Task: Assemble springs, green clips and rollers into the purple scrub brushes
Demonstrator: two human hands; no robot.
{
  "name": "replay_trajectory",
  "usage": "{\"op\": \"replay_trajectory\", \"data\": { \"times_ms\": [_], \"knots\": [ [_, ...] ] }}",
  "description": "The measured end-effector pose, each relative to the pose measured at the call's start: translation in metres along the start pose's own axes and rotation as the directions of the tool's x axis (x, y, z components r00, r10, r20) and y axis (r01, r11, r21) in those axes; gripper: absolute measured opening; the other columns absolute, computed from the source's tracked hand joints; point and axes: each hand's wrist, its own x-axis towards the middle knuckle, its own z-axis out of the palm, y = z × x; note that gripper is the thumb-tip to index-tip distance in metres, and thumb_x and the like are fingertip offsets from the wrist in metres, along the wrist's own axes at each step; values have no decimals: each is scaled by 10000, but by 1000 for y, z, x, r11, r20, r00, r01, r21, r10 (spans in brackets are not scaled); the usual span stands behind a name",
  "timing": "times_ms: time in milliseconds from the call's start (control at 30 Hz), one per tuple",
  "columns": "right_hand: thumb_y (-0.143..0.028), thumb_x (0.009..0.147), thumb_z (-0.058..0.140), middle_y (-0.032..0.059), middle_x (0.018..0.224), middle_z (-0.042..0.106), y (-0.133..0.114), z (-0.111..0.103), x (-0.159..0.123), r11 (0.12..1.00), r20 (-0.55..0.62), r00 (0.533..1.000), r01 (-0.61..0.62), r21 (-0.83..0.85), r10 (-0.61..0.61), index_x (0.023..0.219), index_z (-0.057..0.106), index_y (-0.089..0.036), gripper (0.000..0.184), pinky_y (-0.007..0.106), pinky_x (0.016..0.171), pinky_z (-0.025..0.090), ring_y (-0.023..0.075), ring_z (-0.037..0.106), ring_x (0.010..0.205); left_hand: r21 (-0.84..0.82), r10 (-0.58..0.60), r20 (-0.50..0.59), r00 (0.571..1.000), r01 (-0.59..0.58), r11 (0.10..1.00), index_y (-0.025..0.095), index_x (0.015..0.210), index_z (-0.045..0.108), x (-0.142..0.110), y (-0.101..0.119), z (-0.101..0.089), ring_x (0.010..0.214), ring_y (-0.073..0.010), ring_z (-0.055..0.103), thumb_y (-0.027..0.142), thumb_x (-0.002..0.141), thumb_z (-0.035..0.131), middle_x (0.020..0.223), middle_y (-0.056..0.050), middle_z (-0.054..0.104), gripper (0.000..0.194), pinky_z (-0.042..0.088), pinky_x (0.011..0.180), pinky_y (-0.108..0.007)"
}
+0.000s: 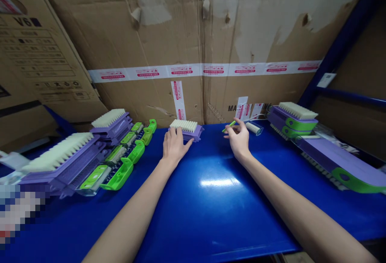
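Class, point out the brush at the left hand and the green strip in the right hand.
Brush [189, 126]: head view, on its pale bristles.
Green strip [232, 123]: head view, on its upper end.

A soft white glare streaks the glossy blue bench [211, 214] below the centre, evidently from a light overhead. The tall brown cardboard wall [169, 33] looks dimmer, darkest at the upper right. Wide-angle distortion stretches things at both sides; fine print is soft, and coarse pixels cover the lower left.

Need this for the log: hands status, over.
Left hand at purple brush. Right hand pinching slim green piece. Clear-cased part lies beside right hand.
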Motion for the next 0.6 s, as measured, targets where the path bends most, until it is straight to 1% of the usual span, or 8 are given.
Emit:
{"op": "replay_trajectory", "data": {
  "times_ms": [167,267,333,433,500,600],
  "knots": [
    [-327,685,571,-22,774,556,-5,-2,0,999,-32,999,-26,-25,25,1214,517,-188,551,295,527,562,145,605,638,40,1,-4,1000,-1,999,102,1109,509,-2,2,0,995,-326,557,568,778,572,1052,-176,549,574,439,876,-445],
    [-306,679,541,-7,790,566,-8,-3,0,992,-59,996,-77,-99,72,1241,499,-192,575,271,462,532,148,603,600,51,-3,9,1000,2,999,95,1102,523,-3,2,0,996,-326,553,566,784,566,1048,-179,556,569,411,914,-470],
    [-311,679,538,10,817,583,-9,-5,0,980,-82,993,-104,-173,91,1257,489,-197,591,270,450,517,147,592,583,60,-7,8,1000,7,998,99,1080,536,-3,2,-1,992,-324,547,565,783,567,1045,-177,559,554,400,923,-484],
    [-346,692,537,38,859,613,-7,-7,3,954,-128,990,-93,-285,58,1230,520,-190,560,310,532,530,160,587,611,69,3,-20,1000,-2,998,102,1031,556,-3,1,-1,1000,-329,530,562,774,576,1050,-181,554,527,400,917,-491],
    [-360,701,531,54,855,630,-7,-9,5,936,-150,989,-65,-346,13,1188,560,-174,522,356,640,534,185,594,666,62,24,-54,998,-21,998,111,1009,564,-3,0,0,1012,-334,519,555,766,587,1057,-185,553,507,392,926,-507],
    [-367,711,517,83,835,653,-10,-11,5,909,-162,985,-14,-416,-58,1106,628,-147,466,413,790,494,232,597,756,34,47,-108,993,-43,998,118,1002,565,-2,-3,6,1057,-354,505,547,750,609,1097,-204,548,499,363,961,-551]
  ]
}}
